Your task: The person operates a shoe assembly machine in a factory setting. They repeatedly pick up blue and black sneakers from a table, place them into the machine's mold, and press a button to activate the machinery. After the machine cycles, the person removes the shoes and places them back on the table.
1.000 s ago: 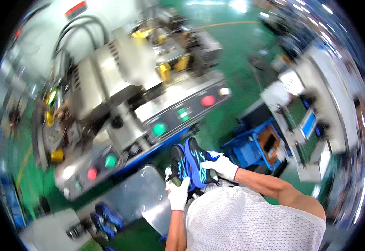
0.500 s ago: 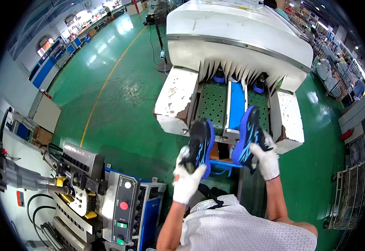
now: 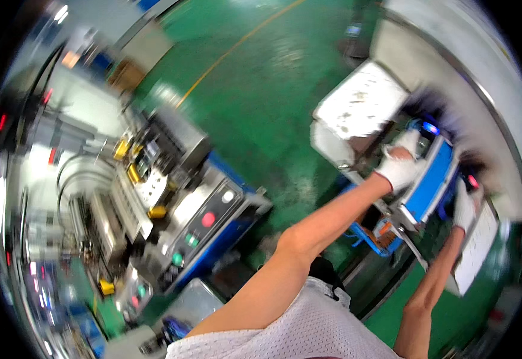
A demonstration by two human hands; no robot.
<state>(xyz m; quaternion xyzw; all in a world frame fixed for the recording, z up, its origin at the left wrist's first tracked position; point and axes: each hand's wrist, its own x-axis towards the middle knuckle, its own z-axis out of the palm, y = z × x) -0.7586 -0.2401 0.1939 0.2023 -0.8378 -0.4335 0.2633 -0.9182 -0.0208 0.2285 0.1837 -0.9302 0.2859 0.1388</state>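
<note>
Both my hands, in white gloves, reach to the right, low over the conveyor at the mouth of a white machine. My left hand is on the left lane, beside the conveyor's blue centre strip. Just past its fingers is a dark shoe with blue parts. My right hand is over the right lane, against another dark and blue shoe that it partly hides. Motion smears the fingers of both hands, so whether they still grip the shoes does not show.
A machine with a sloping button panel and metal clamps stands at the left. A white side ledge flanks the conveyor. Under its front end is a blue-edged tray. A clear bin sits at lower left.
The view has swung left, so the conveyor now lies at the right. Both hands have gone from holding shoes in front of the conveyor to down over its lanes, near the curtain.
</note>
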